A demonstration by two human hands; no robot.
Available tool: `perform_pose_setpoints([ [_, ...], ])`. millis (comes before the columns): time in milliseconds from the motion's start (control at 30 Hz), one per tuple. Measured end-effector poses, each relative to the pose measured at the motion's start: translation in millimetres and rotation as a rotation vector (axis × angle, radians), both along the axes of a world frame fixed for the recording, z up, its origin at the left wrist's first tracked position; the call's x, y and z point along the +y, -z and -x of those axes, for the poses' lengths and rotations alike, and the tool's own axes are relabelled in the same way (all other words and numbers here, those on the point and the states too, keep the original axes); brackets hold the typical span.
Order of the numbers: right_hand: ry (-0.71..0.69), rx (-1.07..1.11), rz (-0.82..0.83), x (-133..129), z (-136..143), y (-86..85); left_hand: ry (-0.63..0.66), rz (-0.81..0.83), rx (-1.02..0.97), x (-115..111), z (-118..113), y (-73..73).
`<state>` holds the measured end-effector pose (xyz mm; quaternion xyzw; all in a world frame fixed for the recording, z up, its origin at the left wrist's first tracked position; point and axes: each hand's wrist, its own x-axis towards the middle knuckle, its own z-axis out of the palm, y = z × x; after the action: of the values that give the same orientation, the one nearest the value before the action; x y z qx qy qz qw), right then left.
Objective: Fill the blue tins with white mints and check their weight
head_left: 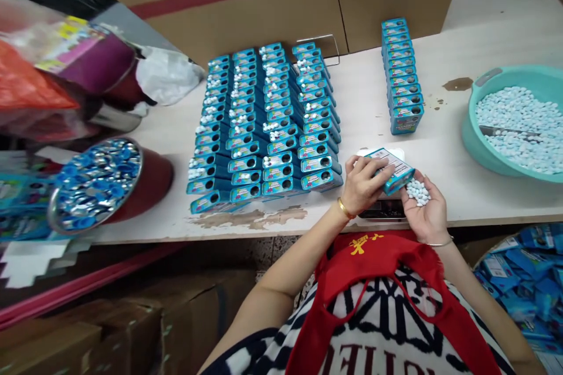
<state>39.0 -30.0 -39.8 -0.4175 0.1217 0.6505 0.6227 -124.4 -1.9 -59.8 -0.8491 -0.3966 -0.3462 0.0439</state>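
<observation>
Watching from afar, I am gripping a tilted blue box [399, 171] in my left hand [366, 186] above the bench's [358, 105] near edge, while my right hand [426, 215] is facing palm-up, loosely cupped, bearing small pale pellets [417, 192] just beside the box's end, left of the teal basin [477, 137].

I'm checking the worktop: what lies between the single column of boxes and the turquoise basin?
The head view shows a brown patch and smaller brown spots on the tabletop.
</observation>
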Motion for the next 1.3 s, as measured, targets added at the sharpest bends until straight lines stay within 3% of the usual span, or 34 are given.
perform_pose_setpoints([
  [433,-0.016,0.055,0.053,4,1,-11.1,-0.027,-0.152,-0.036,5,0,1.3],
  [700,-0.033,0.039,0.046,5,2,-9.5,-0.028,-0.116,-0.078,3,3,11.2],
  [867,-0.02,0.031,0.027,4,-1,-6.7,-0.077,0.103,-0.184,3,4,22.6],
  [1067,-0.058,0.009,-0.008,-3,-15,1.9,0.028,0.512,-0.578,10,3,38.2],
  [1200,-0.06,-0.017,-0.048,-7,-23,9.4,0.021,0.617,-0.683,13,4,52.5],
  [1300,-0.054,-0.026,-0.06,-10,-26,11.0,0.053,0.637,-0.648,13,7,52.2],
])
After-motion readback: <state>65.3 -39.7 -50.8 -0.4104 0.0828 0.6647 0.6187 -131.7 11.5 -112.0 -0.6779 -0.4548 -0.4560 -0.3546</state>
